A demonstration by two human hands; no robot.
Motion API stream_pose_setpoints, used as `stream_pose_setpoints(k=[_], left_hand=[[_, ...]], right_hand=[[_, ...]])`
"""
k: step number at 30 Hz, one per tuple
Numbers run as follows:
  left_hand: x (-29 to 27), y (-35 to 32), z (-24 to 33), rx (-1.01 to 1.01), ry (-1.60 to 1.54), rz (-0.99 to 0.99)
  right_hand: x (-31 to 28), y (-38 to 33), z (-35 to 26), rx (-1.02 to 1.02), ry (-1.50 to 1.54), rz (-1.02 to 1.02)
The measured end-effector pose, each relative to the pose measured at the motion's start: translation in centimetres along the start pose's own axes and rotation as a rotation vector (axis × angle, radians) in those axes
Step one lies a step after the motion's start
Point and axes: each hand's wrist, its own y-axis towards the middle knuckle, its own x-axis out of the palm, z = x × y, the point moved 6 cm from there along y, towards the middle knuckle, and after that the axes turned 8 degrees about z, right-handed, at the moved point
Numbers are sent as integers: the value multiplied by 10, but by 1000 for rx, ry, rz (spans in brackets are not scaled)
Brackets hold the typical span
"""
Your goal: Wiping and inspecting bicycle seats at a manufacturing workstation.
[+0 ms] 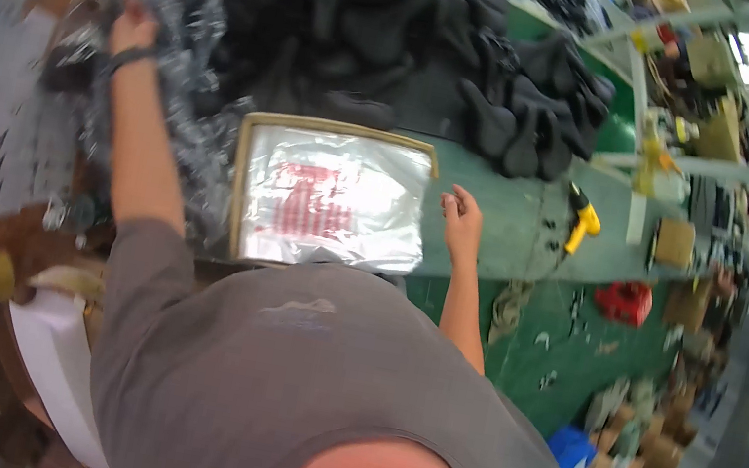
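Fingers of left hand (133, 31) gripped crinkled plastic bags (177, 49) | right hand (463, 218) loosely curled, empty, beside clear bag stack (333, 197) | risk: tugged bags might snag, spilling black pile (381, 25).

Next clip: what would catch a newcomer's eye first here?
The big heap of black moulded pieces at the far side of the green table, then the stack of clear plastic bags with red print in a wooden frame right before the person. The left hand reaches up left into crinkly silver-clear plastic wrap; the right hand rests beside the bags, a yellow tool further right.
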Motion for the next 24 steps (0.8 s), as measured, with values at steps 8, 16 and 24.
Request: stream_pose_setpoints(k=[8, 16, 24], left_hand=[[-54, -314, 136, -266, -1032, -225], [-56, -467, 200, 40, -701, -792], [-48, -454, 245, 380, -641, -851]], right_hand=[[13, 210, 25, -446, -621, 141], [91, 353, 5, -445, -1329, -428], [-76, 199, -133, -112, 92, 13]])
